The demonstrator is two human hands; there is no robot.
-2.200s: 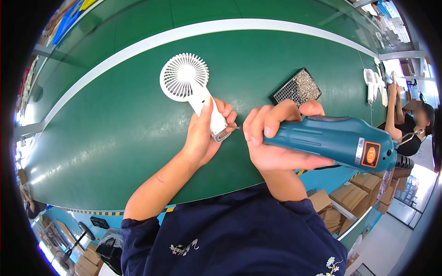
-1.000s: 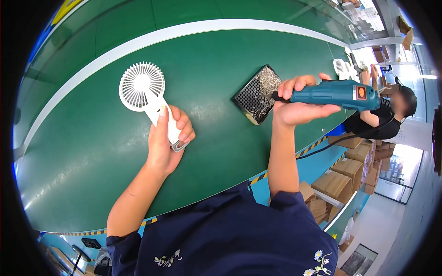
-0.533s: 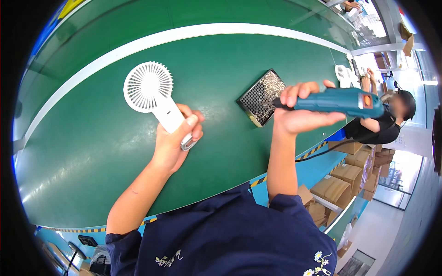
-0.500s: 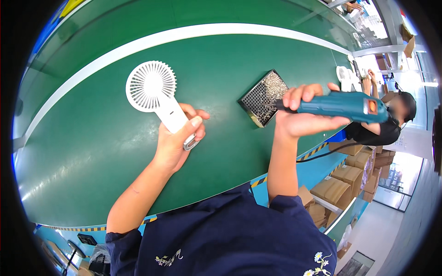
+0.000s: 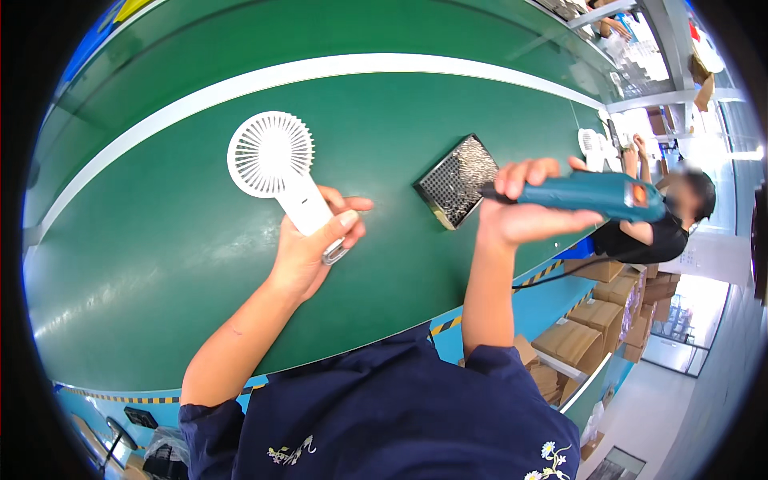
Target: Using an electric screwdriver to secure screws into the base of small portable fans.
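Note:
A white handheld fan (image 5: 272, 155) lies tilted over the bench, its round slatted head up and to the left. My left hand (image 5: 316, 232) is wrapped round its handle, with a metal loop showing at the lower end. In my right hand (image 5: 524, 204) I grip a teal electric screwdriver (image 5: 596, 194) lengthwise, its black nose pointing left. That nose is over the right side of a black screw tray (image 5: 438, 210), a perforated grid with many small silvery screws heaped at its far right. Whether the bit touches a screw I cannot make out.
The green bench top (image 5: 176, 264) has a white strip (image 5: 384, 62) along its far side. Another person (image 5: 656, 232) works at the right end beside more white fans (image 5: 590, 146). Cardboard boxes (image 5: 572, 344) stand below on the right. A black cable (image 5: 552, 276) trails from the screwdriver.
The whole view has shifted slightly. My right hand and the screwdriver stay over the screw tray, with the nose a little lower against it. My left hand keeps hold of the fan.

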